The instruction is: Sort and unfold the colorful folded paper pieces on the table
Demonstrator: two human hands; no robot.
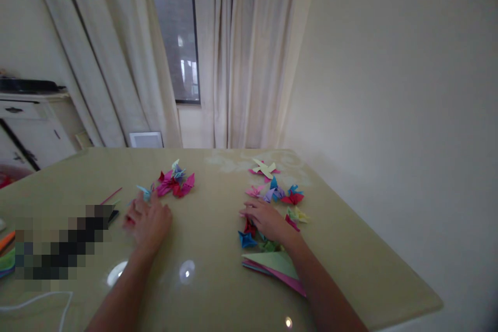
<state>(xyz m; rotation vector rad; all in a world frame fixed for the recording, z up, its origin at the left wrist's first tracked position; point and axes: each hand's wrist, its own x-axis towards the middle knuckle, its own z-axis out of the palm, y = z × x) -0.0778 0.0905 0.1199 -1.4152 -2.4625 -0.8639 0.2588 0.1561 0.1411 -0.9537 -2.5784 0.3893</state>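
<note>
My left hand [148, 222] rests on the glossy table [210, 270], fingers curled loosely, beside a small light-blue folded paper piece [144, 192]; nothing clear shows in its grip. Just beyond lies a cluster of magenta and purple origami figures [176, 182]. My right hand [266, 219] lies palm down with fingers stretched left over a group of small origami pieces: a red one [249, 227], a blue one [246, 240] and a green one [269, 245]. More folded figures in pink, blue and yellow [280, 194] lie just past it.
A stack of folded green and pink paper sheets [277, 265] sits under my right forearm. A pink stick [111, 196] and coloured items lie at the left. A white cable [39, 301] curls near the front edge. Curtains, a window and a wall stand behind the table.
</note>
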